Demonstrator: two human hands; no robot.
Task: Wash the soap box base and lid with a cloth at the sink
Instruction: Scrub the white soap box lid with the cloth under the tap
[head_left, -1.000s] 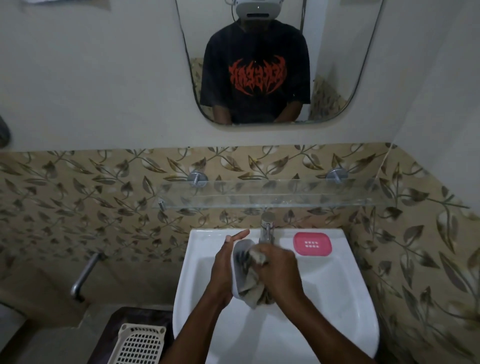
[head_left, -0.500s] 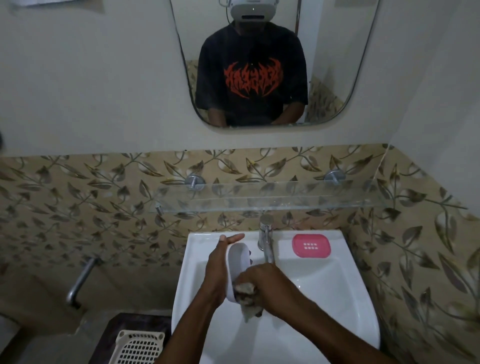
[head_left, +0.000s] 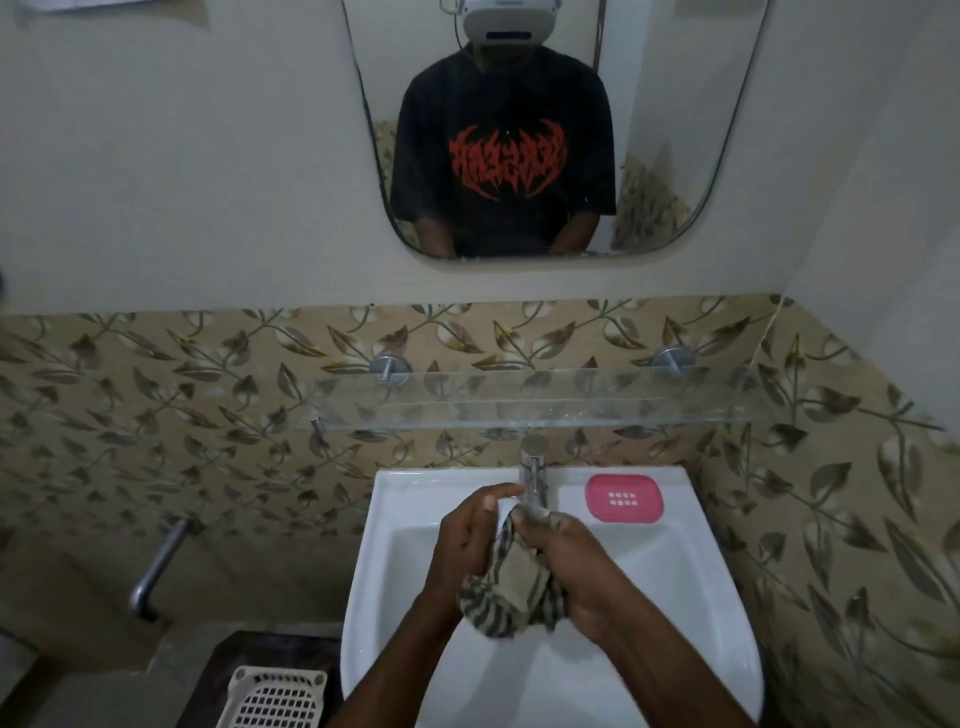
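Observation:
Over the white sink (head_left: 395, 561), my left hand (head_left: 467, 540) grips a white soap box part (head_left: 505, 512); only a thin sliver of it shows between my hands. My right hand (head_left: 576, 566) holds a striped brown cloth (head_left: 511, 592) bunched against that part, with the cloth's end hanging down into the basin. The pink soap box piece (head_left: 625, 498) with small drain holes lies flat on the sink's back right ledge, apart from both hands.
A chrome tap (head_left: 535, 467) stands at the back middle of the sink, just beyond my fingers. A glass shelf (head_left: 519, 402) juts out above it. A cream perforated basket (head_left: 272, 699) sits low left. A metal pipe (head_left: 156, 566) sticks out from the left wall.
My right hand has slid the cloth back up along the white part, from its lower end towards the tap. The cloth now covers most of the part. My left hand keeps its hold.

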